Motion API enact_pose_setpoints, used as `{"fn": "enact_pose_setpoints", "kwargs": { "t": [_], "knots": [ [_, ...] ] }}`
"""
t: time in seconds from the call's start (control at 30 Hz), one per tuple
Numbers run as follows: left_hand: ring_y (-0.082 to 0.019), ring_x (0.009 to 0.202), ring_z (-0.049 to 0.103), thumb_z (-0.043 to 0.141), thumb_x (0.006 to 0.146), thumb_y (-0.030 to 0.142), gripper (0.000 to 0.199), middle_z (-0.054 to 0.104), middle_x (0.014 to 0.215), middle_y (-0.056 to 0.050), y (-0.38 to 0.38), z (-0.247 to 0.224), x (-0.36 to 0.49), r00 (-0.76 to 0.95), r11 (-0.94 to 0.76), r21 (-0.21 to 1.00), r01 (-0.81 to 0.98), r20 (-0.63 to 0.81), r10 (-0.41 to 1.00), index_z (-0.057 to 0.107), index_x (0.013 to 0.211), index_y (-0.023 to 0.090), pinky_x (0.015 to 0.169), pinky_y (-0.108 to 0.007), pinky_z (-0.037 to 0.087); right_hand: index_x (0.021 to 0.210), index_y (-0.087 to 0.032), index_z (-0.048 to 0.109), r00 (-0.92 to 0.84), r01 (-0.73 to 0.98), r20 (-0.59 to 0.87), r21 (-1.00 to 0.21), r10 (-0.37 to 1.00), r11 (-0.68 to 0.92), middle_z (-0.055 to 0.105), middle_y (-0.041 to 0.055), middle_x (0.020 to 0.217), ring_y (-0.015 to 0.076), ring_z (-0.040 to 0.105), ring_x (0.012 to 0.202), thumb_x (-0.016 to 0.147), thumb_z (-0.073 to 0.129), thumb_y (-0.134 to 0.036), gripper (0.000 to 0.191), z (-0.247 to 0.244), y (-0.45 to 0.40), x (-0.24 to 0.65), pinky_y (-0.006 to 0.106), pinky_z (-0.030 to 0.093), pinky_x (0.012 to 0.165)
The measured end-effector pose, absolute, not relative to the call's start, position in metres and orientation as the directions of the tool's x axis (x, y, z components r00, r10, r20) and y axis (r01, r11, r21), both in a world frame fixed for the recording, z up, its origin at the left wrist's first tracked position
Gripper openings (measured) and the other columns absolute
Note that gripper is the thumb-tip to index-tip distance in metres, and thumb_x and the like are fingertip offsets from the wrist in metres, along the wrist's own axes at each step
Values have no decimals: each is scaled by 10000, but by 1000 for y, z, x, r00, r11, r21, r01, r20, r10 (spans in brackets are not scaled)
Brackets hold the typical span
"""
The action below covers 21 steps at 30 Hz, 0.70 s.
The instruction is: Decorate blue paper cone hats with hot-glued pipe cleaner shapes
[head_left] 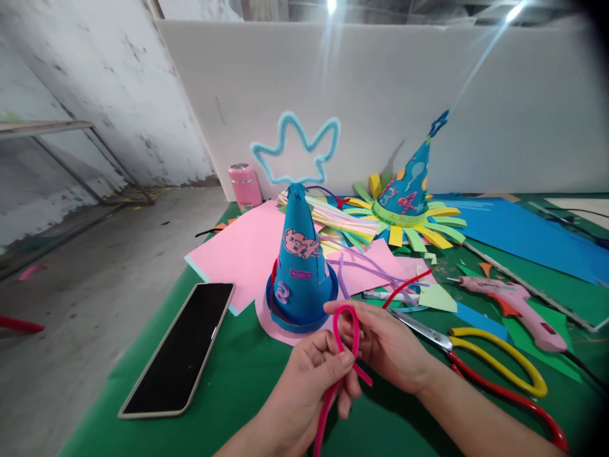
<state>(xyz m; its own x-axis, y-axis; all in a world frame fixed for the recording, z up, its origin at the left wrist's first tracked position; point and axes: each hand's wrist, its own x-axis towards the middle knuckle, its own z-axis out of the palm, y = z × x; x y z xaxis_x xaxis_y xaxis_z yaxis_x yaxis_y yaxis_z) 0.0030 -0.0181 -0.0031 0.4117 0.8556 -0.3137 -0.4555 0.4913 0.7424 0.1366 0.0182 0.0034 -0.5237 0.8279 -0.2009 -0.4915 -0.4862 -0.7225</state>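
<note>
A pink pipe cleaner (336, 324) is bent into a loop, its long tail hanging down. My left hand (316, 374) pinches it where the strands cross, thumb on top. Behind the loop, the fingers of my right hand (390, 346) curl against it. Just beyond my hands stands a blue cone hat (304, 279) with a blue brim, pink and purple shapes, and a light-blue zigzag pipe cleaner outline (280, 149) at its tip. Near my right hand lie a red pipe cleaner (404, 285) and scissors (445, 341) with yellow and red handles.
A phone (181, 355) lies at left on the green table (114, 393). Pink paper (238, 247) and a pink bottle (245, 187) are behind. Farther back stands a decorated cone hat (413, 184); a glue gun (523, 308) and blue sheet (518, 231) lie right.
</note>
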Motion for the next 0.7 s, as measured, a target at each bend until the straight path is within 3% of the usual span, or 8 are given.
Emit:
{"fn": "enact_pose_setpoints", "kwargs": {
  "t": [0.33, 0.7],
  "knots": [
    [-47, 257, 447, 607, 704, 238, 169, 602, 448, -21, -18, -9, 7, 511, 536, 652, -537, -254, 821, 492, 673, 118, 256, -105, 289, 876, -112, 624, -546, -535, -168, -683, 821, -496, 547, -1, 611, 73, 549, 530, 826, 462, -242, 214, -4, 17, 132, 167, 388, 517],
    [-55, 229, 436, 622, 692, 241, 210, 619, 431, -27, -19, -19, 9, 513, 505, 636, -584, -193, 836, 448, 627, 144, 237, -109, 305, 809, -137, 600, -541, -587, -187, -614, 820, -528, 556, -10, 582, 74, 548, 504, 797, 518, -280, 165, -8, 16, 131, 169, 391, 505]
  ]
}}
